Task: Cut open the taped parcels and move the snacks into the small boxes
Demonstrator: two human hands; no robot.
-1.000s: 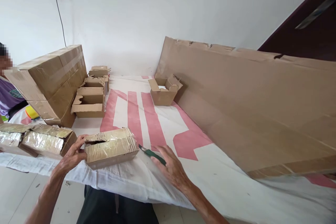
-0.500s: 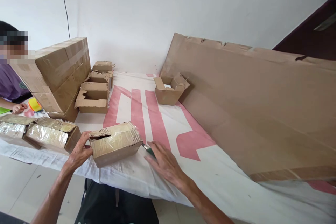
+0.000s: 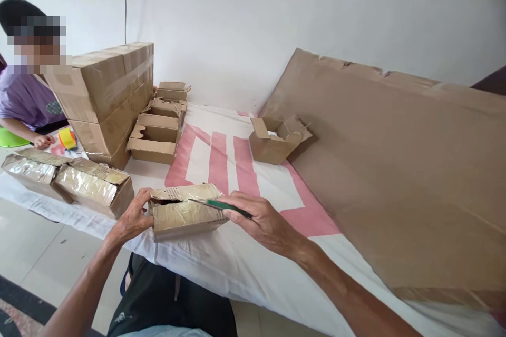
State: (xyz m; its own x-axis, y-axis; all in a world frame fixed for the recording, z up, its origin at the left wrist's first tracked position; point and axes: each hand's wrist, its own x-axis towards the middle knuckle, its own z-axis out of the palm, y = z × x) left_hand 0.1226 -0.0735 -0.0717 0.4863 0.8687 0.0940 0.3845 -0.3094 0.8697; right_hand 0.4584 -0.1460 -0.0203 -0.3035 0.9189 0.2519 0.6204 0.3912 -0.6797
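Right fingers (image 3: 242, 200) clamp a knife (image 3: 215, 204) over a box (image 3: 184, 217); left fingers (image 3: 140, 200) grip its end. The box's dark marks (image 3: 174, 194) are illegible.

Bright, soft light overall. Wall (image 3: 221, 21) lit fairly evenly, corner darkening top right. Glare strongest on 2 taped boxes (image 3: 90, 184) at left, milder on held box (image 3: 187, 216). Soft shadow on cardboard sheet (image 3: 375, 168) beside small open box (image 3: 266, 149). Right hand (image 3: 259, 221) reads clear. Wide-angle stretch toward edges. Pixelation covers 1 person's head (image 3: 21, 13).
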